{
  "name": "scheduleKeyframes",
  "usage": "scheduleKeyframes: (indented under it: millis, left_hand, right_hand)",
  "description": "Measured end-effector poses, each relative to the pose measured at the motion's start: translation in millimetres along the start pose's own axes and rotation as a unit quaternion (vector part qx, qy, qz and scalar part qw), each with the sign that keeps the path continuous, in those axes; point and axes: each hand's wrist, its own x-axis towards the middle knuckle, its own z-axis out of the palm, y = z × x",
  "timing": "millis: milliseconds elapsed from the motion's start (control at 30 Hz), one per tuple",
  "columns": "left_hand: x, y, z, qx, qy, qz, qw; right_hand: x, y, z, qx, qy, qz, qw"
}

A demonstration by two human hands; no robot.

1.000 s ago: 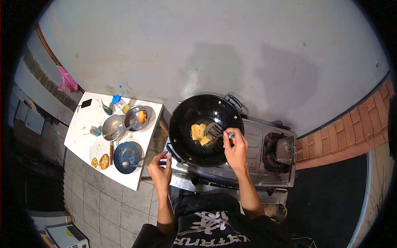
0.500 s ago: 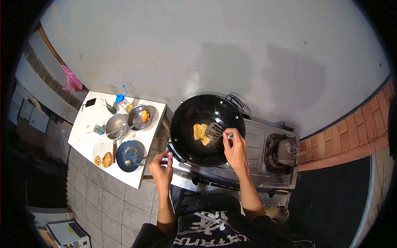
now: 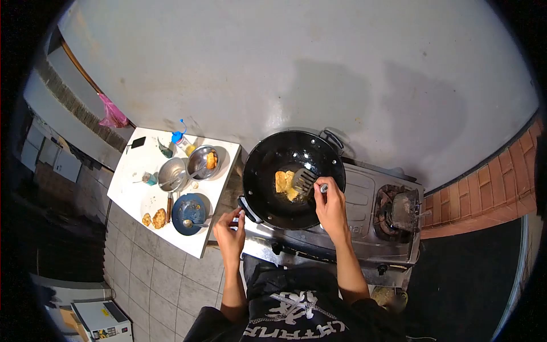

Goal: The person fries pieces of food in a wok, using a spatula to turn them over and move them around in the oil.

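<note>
A black wok sits on the left part of the gas stove. Inside it lie golden fried pieces, with the slotted head of a spatula against their right side. My right hand is wrapped round the spatula's handle over the wok's right rim. Beside the wok's lower left handle is my left hand, its fingers curled and thumb near the fingertips; whether it pinches anything is too small to tell.
On the white table at left stand two metal bowls, a blue plate, fried pieces and a blue-capped bottle. The stove's right burner holds a metal piece.
The whole view has shifted, so the table, wok and stove appear slightly further right. My right hand still holds the spatula beside the fried pieces, and my left hand stays near the wok handle.
</note>
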Motion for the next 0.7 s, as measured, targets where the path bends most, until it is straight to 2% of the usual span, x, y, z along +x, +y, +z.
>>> scheduleKeyframes:
  millis: [67, 233, 267, 333, 400, 500, 700]
  left_hand:
    - [-0.7, -3.2, 1.8, 0.008, -0.002, 0.010, 1.000]
    - [3.7, -0.5, -0.1, -0.010, -0.020, -0.027, 0.999]
    - [4.5, -1.7, -1.6, 0.001, -0.014, -0.006, 1.000]
    - [4.5, -4.3, -2.1, -0.019, -0.015, -0.017, 1.000]
    - [2.4, -6.7, -0.9, -0.040, -0.013, -0.029, 0.999]
    - [2.9, -10.6, -1.2, -0.018, -0.012, 0.029, 0.999]
    - [5.3, -12.0, -6.5, -0.035, -0.022, -0.005, 0.999]
  right_hand:
    - [-0.2, -0.5, -1.4, 0.006, -0.001, 0.008, 1.000]
    - [-2.8, 2.1, 1.0, 0.018, 0.011, 0.021, 1.000]
    - [-4.0, 4.1, 3.7, 0.017, 0.019, 0.007, 1.000]
    - [-7.9, 2.5, 4.6, 0.011, 0.027, -0.005, 1.000]
    - [-10.1, -3.0, 4.4, 0.002, 0.017, 0.024, 1.000]
    - [-11.4, -0.2, 8.3, -0.007, 0.029, 0.005, 1.000]
    - [-11.9, -6.0, 12.8, -0.019, 0.025, -0.034, 0.999]
